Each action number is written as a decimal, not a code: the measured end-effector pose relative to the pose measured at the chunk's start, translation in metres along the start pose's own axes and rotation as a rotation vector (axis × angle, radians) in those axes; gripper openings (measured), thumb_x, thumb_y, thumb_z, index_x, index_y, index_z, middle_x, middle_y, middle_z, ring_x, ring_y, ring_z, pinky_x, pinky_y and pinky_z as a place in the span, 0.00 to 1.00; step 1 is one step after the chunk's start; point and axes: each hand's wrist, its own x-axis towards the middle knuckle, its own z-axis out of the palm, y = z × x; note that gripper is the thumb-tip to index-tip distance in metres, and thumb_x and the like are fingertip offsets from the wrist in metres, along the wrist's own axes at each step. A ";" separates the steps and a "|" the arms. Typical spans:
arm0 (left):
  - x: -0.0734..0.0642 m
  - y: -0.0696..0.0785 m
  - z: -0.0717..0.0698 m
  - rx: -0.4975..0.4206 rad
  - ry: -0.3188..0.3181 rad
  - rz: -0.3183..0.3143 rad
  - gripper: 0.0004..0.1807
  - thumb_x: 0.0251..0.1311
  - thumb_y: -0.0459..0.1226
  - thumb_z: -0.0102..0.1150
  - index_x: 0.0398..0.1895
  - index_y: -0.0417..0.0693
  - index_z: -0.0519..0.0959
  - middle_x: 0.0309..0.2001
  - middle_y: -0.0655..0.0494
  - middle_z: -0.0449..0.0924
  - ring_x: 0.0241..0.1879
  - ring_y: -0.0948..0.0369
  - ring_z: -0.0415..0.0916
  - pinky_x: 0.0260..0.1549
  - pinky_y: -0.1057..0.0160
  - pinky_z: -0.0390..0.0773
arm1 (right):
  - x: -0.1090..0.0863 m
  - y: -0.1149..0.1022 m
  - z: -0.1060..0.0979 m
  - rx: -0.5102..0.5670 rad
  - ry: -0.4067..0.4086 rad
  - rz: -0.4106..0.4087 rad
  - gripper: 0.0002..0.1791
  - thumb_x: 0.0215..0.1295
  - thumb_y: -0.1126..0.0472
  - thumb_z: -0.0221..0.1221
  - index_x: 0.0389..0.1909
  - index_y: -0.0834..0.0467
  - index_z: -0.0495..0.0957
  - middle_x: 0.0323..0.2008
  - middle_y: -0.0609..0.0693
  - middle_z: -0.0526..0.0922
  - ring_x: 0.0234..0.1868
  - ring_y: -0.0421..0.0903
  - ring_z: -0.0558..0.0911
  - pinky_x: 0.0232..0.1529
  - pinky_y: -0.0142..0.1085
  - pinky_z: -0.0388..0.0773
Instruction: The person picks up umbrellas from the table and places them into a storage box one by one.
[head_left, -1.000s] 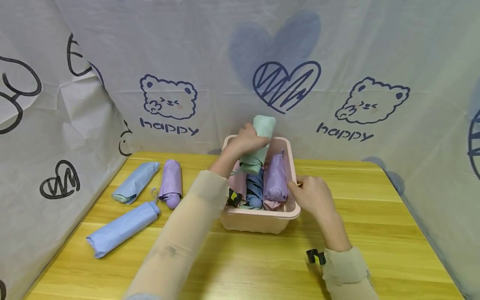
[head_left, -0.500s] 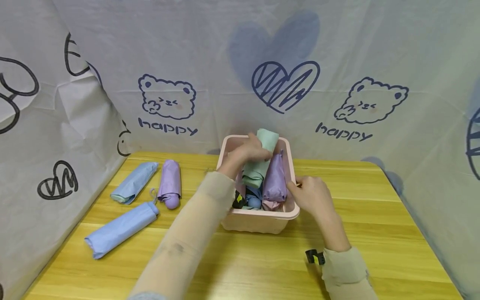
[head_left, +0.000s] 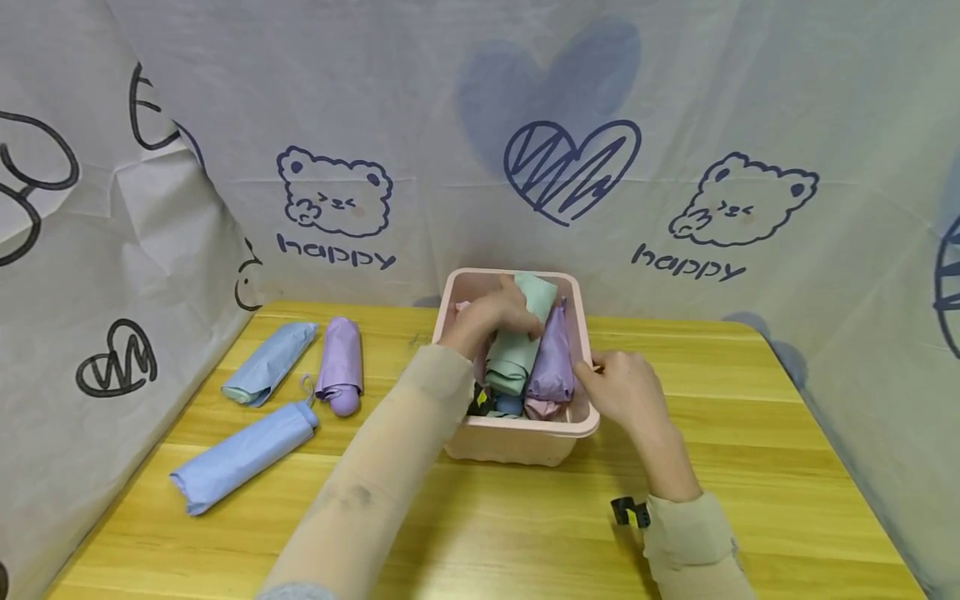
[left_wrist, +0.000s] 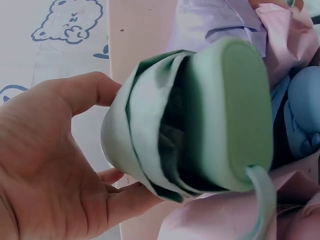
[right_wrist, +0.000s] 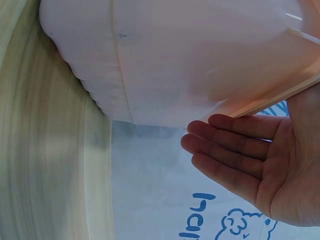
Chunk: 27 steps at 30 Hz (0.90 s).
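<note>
My left hand (head_left: 495, 318) grips a folded mint-green umbrella (head_left: 517, 354) inside the pink plastic bin (head_left: 510, 448). In the left wrist view, thumb and fingers wrap the umbrella's fabric, and its flat green handle end (left_wrist: 247, 110) with a strap points away from the palm. Beside it in the bin lie a purple folded umbrella (head_left: 553, 358), a blue one (head_left: 509, 406) and pink fabric (left_wrist: 290, 35). At the bin's right side my right hand (head_left: 624, 387) holds the rim, thumb over the edge; in the right wrist view its fingers (right_wrist: 230, 145) lie along the outside.
Left of the bin, a light-blue umbrella (head_left: 270, 364), a purple umbrella (head_left: 341, 367) and a periwinkle umbrella (head_left: 243, 458) lie on the wooden table (head_left: 525, 533). A white printed sheet (head_left: 450, 200) hangs behind the bin and along the sides.
My left hand has lowered the mint-green umbrella into the bin, its handle end moving toward the front over the blue umbrella. The right hand has stayed on the rim.
</note>
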 end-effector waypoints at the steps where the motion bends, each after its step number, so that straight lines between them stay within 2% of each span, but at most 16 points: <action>1: 0.001 -0.001 0.001 -0.033 -0.021 -0.010 0.60 0.54 0.40 0.67 0.78 0.32 0.35 0.53 0.38 0.71 0.50 0.46 0.76 0.62 0.38 0.70 | 0.000 0.000 0.000 -0.001 0.002 -0.001 0.18 0.72 0.52 0.54 0.24 0.56 0.80 0.15 0.49 0.72 0.20 0.46 0.71 0.21 0.39 0.64; 4: 0.004 -0.004 0.003 -0.125 -0.087 -0.060 0.60 0.56 0.36 0.64 0.80 0.35 0.30 0.57 0.37 0.64 0.51 0.46 0.73 0.50 0.51 0.81 | 0.000 0.000 0.000 -0.003 0.009 -0.002 0.17 0.71 0.52 0.54 0.24 0.56 0.80 0.15 0.49 0.72 0.21 0.47 0.72 0.22 0.39 0.64; 7: 0.007 -0.007 0.004 -0.173 -0.133 -0.114 0.60 0.58 0.34 0.63 0.80 0.37 0.29 0.60 0.35 0.61 0.51 0.43 0.74 0.47 0.50 0.84 | 0.000 0.000 0.000 -0.009 0.011 0.000 0.17 0.71 0.52 0.54 0.25 0.56 0.81 0.17 0.49 0.74 0.23 0.48 0.73 0.22 0.39 0.64; 9: 0.009 -0.008 0.004 -0.149 -0.152 -0.129 0.59 0.59 0.36 0.64 0.80 0.37 0.30 0.61 0.34 0.61 0.52 0.40 0.75 0.49 0.46 0.84 | 0.000 0.000 0.000 -0.012 0.005 0.005 0.17 0.71 0.52 0.54 0.26 0.56 0.81 0.17 0.49 0.75 0.23 0.48 0.73 0.23 0.39 0.64; 12: 0.012 -0.010 0.005 -0.094 -0.164 -0.136 0.55 0.59 0.38 0.65 0.77 0.36 0.35 0.58 0.31 0.66 0.48 0.36 0.80 0.44 0.43 0.85 | 0.000 -0.001 0.000 -0.010 -0.002 0.008 0.17 0.72 0.52 0.54 0.28 0.57 0.82 0.17 0.50 0.75 0.23 0.48 0.73 0.23 0.39 0.65; 14: 0.013 -0.011 0.006 -0.036 -0.161 -0.132 0.48 0.59 0.39 0.67 0.74 0.34 0.47 0.55 0.32 0.70 0.47 0.36 0.82 0.42 0.44 0.86 | 0.000 -0.001 0.000 -0.008 -0.006 0.008 0.17 0.72 0.52 0.54 0.28 0.57 0.82 0.17 0.50 0.74 0.22 0.48 0.73 0.22 0.39 0.65; 16: 0.013 -0.010 0.007 0.005 -0.159 -0.127 0.39 0.59 0.40 0.68 0.67 0.35 0.59 0.53 0.34 0.72 0.45 0.37 0.83 0.42 0.45 0.86 | 0.000 -0.001 0.000 -0.007 -0.006 0.007 0.17 0.72 0.52 0.54 0.29 0.57 0.82 0.17 0.50 0.74 0.23 0.48 0.73 0.23 0.39 0.64; 19: 0.013 -0.008 0.007 0.078 -0.167 -0.122 0.28 0.60 0.42 0.70 0.56 0.36 0.70 0.51 0.37 0.76 0.44 0.39 0.84 0.42 0.48 0.87 | 0.000 -0.002 0.000 -0.010 0.000 0.004 0.17 0.72 0.51 0.54 0.29 0.57 0.83 0.18 0.50 0.76 0.23 0.48 0.74 0.22 0.39 0.65; 23: 0.013 -0.004 0.006 0.144 -0.187 -0.134 0.30 0.62 0.45 0.70 0.56 0.34 0.71 0.51 0.36 0.78 0.44 0.41 0.85 0.38 0.51 0.87 | -0.001 -0.002 -0.001 -0.015 0.017 -0.007 0.16 0.71 0.52 0.55 0.30 0.57 0.84 0.19 0.50 0.77 0.24 0.49 0.74 0.23 0.39 0.65; 27: 0.011 -0.001 0.004 0.182 -0.177 -0.129 0.29 0.64 0.46 0.68 0.59 0.35 0.72 0.52 0.39 0.79 0.44 0.43 0.84 0.33 0.54 0.86 | -0.001 -0.002 0.000 -0.013 0.022 -0.013 0.16 0.71 0.52 0.55 0.28 0.56 0.83 0.18 0.50 0.76 0.23 0.49 0.74 0.23 0.39 0.65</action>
